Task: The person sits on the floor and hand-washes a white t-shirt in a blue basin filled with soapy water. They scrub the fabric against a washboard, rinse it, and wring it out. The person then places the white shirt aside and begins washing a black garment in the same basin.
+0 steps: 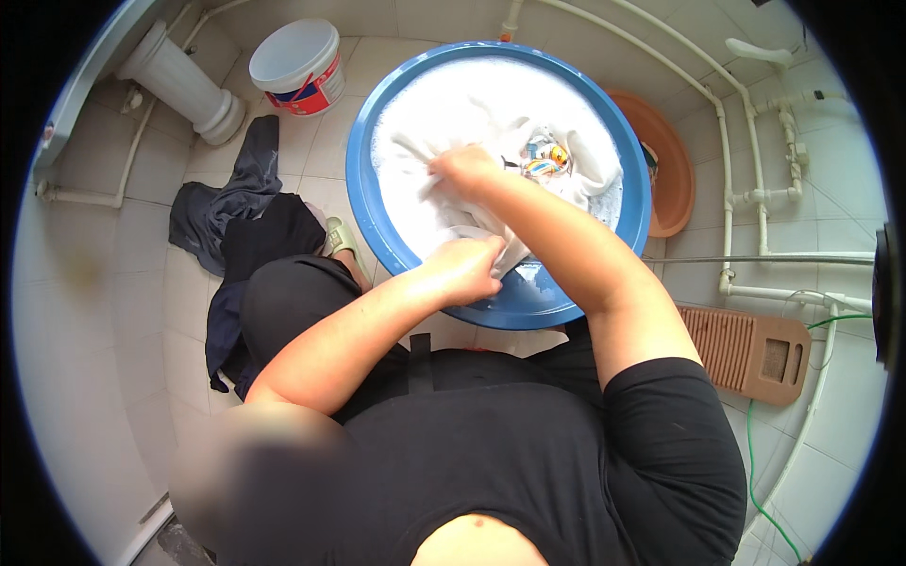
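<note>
A large round blue basin [357,189] full of white suds stands in front of my knees. In it lies a soaked white garment [595,165] with a colourful print, partly under the foam. Near the basin's close rim, my left hand [464,270] is closed on a bunched fold of the garment. My right hand [469,173] reaches across from the right, farther into the basin, its fingers curled round another part of the wet cloth. Its fingertips are slightly blurred and partly sunk in cloth and foam.
Dark clothes [231,208] lie heaped on the tiles at the left, beside a pale green slipper [342,236]. A white bucket [295,57] stands behind them. An orange-brown basin [675,179] sits behind the blue one. At right are a brown washboard [727,344] and white wall pipes [729,189].
</note>
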A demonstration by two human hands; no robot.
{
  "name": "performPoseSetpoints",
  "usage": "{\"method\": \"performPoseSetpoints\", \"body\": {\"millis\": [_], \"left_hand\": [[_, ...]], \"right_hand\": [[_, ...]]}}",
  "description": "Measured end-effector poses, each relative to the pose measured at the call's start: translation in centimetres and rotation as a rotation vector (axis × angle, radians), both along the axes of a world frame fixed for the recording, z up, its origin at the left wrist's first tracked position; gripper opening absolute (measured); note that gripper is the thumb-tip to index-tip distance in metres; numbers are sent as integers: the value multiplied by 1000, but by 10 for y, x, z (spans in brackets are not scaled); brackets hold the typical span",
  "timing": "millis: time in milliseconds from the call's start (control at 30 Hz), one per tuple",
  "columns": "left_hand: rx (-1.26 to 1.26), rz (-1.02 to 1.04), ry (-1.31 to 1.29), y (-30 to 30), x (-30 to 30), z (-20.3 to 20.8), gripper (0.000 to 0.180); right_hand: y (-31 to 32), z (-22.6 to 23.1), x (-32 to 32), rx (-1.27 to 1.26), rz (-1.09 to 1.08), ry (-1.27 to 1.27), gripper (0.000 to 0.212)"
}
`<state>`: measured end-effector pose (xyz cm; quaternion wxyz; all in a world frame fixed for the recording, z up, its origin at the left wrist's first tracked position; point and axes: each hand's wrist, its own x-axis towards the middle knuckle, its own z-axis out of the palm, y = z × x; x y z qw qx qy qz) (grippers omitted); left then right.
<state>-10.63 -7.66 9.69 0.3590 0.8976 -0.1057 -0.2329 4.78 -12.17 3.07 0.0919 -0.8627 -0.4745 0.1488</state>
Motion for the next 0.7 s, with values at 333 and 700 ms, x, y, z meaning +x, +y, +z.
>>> {"method": "performPoseSetpoints", "body": {"millis": [333, 700], "left_hand": [[30, 472, -287, 61, 35, -3, 45], [-782, 460, -281, 107, 65, 118, 21]], "right_hand": [[-153, 78, 112, 708, -928, 159, 32], [-216, 176, 46, 1355, -680, 366, 16]]}}
